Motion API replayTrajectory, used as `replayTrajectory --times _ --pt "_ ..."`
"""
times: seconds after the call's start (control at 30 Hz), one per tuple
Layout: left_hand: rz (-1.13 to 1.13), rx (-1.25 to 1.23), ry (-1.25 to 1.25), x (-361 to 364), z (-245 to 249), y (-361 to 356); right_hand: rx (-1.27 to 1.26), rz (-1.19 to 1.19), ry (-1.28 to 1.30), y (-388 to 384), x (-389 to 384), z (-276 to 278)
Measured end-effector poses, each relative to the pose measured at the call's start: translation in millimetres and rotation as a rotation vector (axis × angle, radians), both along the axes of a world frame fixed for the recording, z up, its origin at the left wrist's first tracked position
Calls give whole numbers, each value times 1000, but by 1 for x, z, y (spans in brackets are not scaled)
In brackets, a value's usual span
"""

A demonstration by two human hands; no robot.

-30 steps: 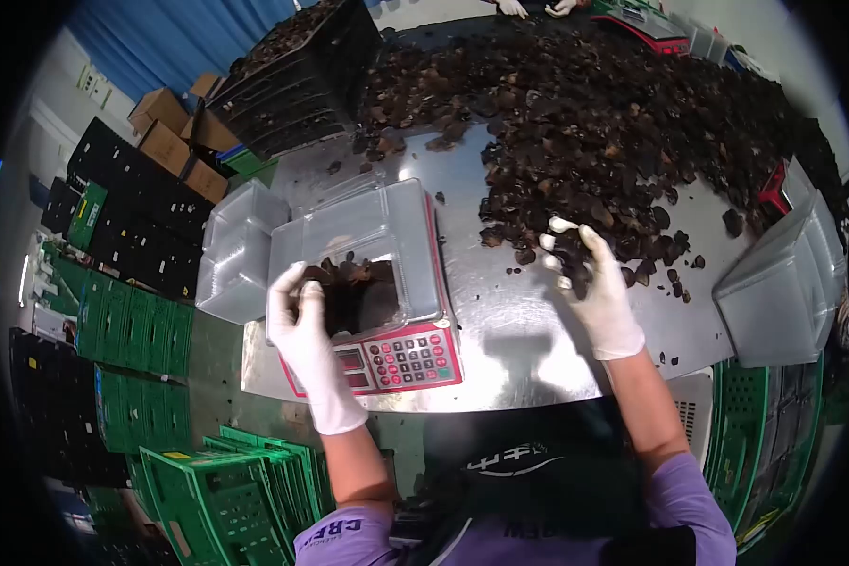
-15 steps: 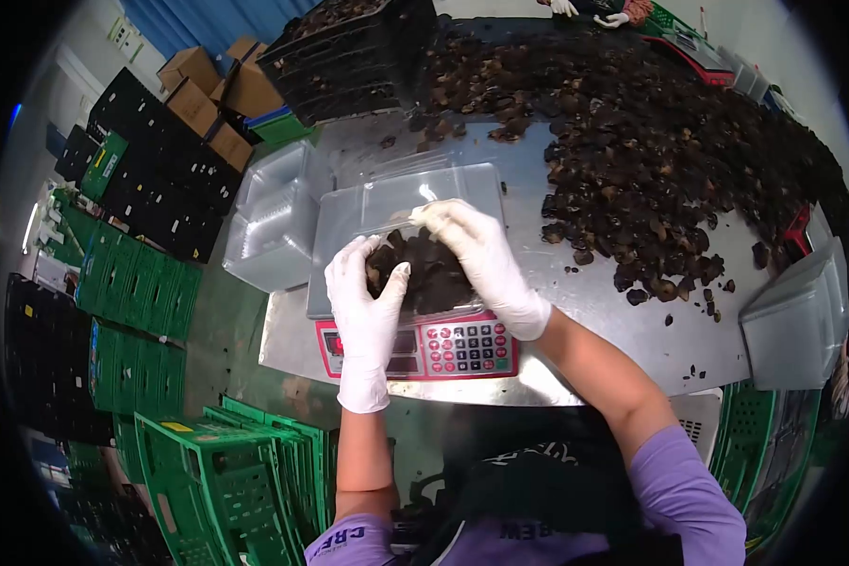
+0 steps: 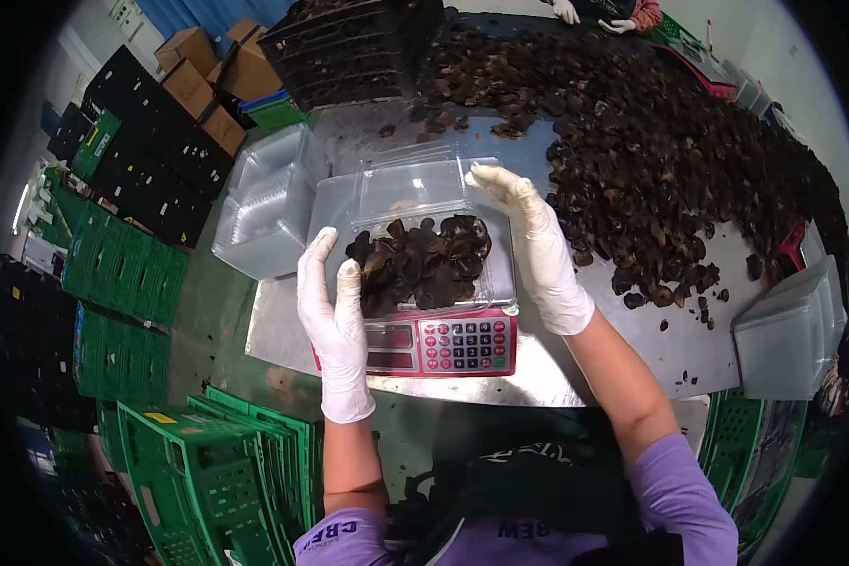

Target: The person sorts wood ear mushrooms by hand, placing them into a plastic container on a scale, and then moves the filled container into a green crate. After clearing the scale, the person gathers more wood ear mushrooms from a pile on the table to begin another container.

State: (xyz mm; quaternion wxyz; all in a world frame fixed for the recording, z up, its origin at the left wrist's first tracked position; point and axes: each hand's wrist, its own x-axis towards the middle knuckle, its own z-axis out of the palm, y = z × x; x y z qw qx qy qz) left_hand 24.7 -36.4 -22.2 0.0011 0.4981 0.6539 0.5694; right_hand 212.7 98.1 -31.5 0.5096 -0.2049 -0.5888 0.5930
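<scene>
A clear plastic clamshell box (image 3: 500,283) sits on a red electronic scale (image 3: 443,344) and is filled with dark dried fungus (image 3: 420,264). My left hand (image 3: 335,316), in a white glove, rests against the box's left side, touching the fungus. My right hand (image 3: 533,245), also gloved, reaches past the box's right side with its fingers on the raised clear lid (image 3: 415,184). Both hands are flat with fingers extended.
A big heap of dried fungus (image 3: 651,141) covers the steel table (image 3: 632,349) to the right. Stacked clear boxes stand at left (image 3: 259,208) and right (image 3: 788,330). Green crates (image 3: 217,472) and black trays (image 3: 132,170) fill the floor. Another person's gloved hands (image 3: 590,14) work at the far end.
My right hand came from the fungus heap to the box, dropped fungus there, then moved to the lid. My left hand slid to the box's left side. The box now holds more fungus.
</scene>
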Motion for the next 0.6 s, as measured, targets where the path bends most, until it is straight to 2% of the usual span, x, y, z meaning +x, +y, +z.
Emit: replayTrajectory --times 0.17,0.23,0.27,0.37,0.4,0.43,0.5,0.57,0.6 --pt "73 -30 -38 -9 1 -8 -112 8 19 -11 15 -3" --pt "79 -34 -123 -12 2 -10 53 -259 -312 -24 20 3" --pt "76 -32 -95 -18 -4 -10 380 -398 -478 -23 24 -6" --pt "41 -95 -129 -20 -19 -9 733 -496 -770 -46 22 -8" --pt "0 -105 -158 -20 -23 -7 735 -442 -772 -51 19 -7" --pt "-24 -106 -214 -16 -25 -7 772 -383 -665 -49 14 -10" --pt "-50 -165 -182 -12 -26 -5 833 -238 -715 -47 8 -4" --pt "-40 -155 -129 -4 -26 -4 825 -185 -631 -48 3 0" --pt "-17 -170 -70 -2 -27 -4 859 -65 -661 -48 2 -2"
